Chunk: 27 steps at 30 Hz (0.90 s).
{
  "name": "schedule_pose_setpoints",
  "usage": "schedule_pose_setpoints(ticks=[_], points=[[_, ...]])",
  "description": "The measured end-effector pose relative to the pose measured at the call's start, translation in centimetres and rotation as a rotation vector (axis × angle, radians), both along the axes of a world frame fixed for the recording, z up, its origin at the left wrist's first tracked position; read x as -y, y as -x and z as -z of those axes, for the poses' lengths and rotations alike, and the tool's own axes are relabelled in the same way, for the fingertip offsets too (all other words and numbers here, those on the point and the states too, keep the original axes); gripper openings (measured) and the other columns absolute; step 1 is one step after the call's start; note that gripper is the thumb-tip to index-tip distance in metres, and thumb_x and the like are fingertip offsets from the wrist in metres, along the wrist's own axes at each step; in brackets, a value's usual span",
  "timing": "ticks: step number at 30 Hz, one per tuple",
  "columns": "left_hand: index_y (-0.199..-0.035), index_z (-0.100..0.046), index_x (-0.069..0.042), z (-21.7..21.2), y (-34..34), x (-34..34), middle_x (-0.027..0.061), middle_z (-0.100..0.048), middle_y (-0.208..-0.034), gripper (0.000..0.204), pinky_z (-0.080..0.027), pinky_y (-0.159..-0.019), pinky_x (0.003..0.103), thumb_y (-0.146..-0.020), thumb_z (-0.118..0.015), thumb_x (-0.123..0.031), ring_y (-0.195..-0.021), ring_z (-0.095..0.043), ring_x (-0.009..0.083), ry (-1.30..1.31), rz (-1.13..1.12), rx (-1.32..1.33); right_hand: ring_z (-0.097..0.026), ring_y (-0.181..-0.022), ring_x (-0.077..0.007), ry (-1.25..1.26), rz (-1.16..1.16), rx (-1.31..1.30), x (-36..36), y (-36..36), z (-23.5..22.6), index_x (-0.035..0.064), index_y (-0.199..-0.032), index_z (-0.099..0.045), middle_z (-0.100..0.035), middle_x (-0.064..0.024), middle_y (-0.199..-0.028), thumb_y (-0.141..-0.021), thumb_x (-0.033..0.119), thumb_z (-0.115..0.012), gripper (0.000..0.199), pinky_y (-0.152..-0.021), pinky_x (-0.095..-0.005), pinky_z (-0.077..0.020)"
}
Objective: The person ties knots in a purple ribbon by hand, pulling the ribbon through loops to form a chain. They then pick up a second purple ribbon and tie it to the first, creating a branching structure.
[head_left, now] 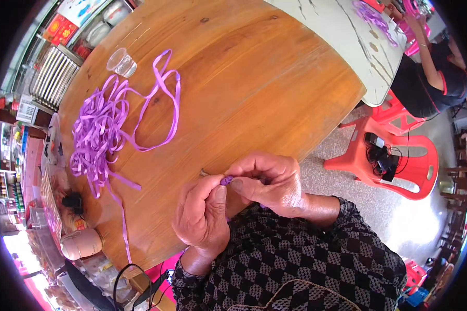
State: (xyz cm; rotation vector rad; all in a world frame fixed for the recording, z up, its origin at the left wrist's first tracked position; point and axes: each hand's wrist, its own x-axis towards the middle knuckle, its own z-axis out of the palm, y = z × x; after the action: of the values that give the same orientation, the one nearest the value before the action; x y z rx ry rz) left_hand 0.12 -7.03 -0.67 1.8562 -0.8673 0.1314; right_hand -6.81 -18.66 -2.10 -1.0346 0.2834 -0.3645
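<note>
Close to my body, both my hands meet over the near edge of the wooden table [254,88]. Between their fingertips is a small knotted bit of purple ribbon [226,180]. My left hand [201,212] pinches it with thumb and forefinger. My right hand [267,184] presses thumb and finger on its other side, the remaining fingers curled. On the table's left part lies a tangled heap of purple ribbon [99,129]; one loop spreads to the right, and one strand trails down over the near edge.
A clear plastic cup [122,62] stands beyond the heap. To the right is a red plastic chair [358,155] with black cables and adapters. Another person [436,78] works with pink material at the white marbled table [342,31]. Packed shelves [15,181] line the left.
</note>
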Motion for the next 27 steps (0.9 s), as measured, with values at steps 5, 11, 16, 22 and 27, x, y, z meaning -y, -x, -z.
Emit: schedule_pose_setpoints(ticks=[5, 11, 16, 22, 27], points=[[-0.088, -0.062, -0.001, -0.2, 0.0, 0.3, 0.0104, -0.059, -0.077, 0.012, -0.046, -0.056, 0.026, -0.076, -0.064, -0.004, -0.065, -0.059, 0.0207, -0.06, 0.073, 0.13, -0.051, -0.061, -0.0018, -0.044, -0.007, 0.043, 0.5, 0.6, 0.2, -0.0015, -0.088, -0.059, -0.059, 0.0006, -0.073, -0.08, -0.003, -0.057, 0.008, -0.051, -0.0158, -0.0403], [-0.086, -0.062, -0.003, 0.0, 0.1, -0.3, 0.0097, -0.059, -0.075, 0.01, -0.044, -0.053, 0.029, -0.076, -0.064, -0.007, -0.063, -0.059, 0.0225, -0.143, 0.078, 0.305, -0.052, -0.064, -0.0019, -0.088, -0.057, -0.01, 0.2, 0.6, 0.6, -0.0015, -0.084, -0.059, -0.058, 0.0009, -0.074, -0.077, -0.005, -0.055, 0.009, -0.054, -0.0156, -0.0416], [-0.084, -0.062, -0.004, 0.0, -0.6, -1.1, 0.0091, -0.059, -0.074, 0.01, -0.042, -0.051, 0.03, -0.075, -0.063, -0.007, -0.062, -0.058, 0.0227, -0.187, 0.091, 0.436, -0.053, -0.066, -0.0024, 0.185, -0.036, 0.035, -0.3, 0.8, 0.7, -0.0026, -0.085, -0.058, -0.059, -0.0008, -0.076, -0.078, -0.004, -0.056, 0.007, -0.056, -0.0163, -0.0429], [-0.085, -0.063, -0.005, -0.6, -0.4, -2.7, 0.0113, -0.06, -0.075, 0.013, -0.044, -0.06, 0.033, -0.078, -0.062, -0.016, -0.069, -0.058, 0.0271, -0.199, 0.058, 0.122, -0.055, -0.064, -0.0044, 0.092, -0.231, -0.023, -0.1, 0.7, 0.6, -0.0029, -0.086, -0.058, -0.061, -0.0033, -0.076, -0.079, 0.002, -0.063, 0.01, -0.056, -0.0186, -0.045], [-0.085, -0.061, 0.0, -0.9, -0.9, -3.4, 0.0107, -0.057, -0.077, 0.018, -0.043, -0.054, 0.031, -0.069, -0.061, -0.008, -0.065, -0.057, 0.0243, -0.334, 0.126, 0.499, -0.059, -0.059, -0.017, 0.743, -0.022, 0.202, -0.3, -0.3, 1.1, -0.0014, -0.083, -0.057, -0.06, -0.0084, -0.071, -0.075, -0.002, -0.062, 0.01, -0.051, -0.0263, -0.0454]])
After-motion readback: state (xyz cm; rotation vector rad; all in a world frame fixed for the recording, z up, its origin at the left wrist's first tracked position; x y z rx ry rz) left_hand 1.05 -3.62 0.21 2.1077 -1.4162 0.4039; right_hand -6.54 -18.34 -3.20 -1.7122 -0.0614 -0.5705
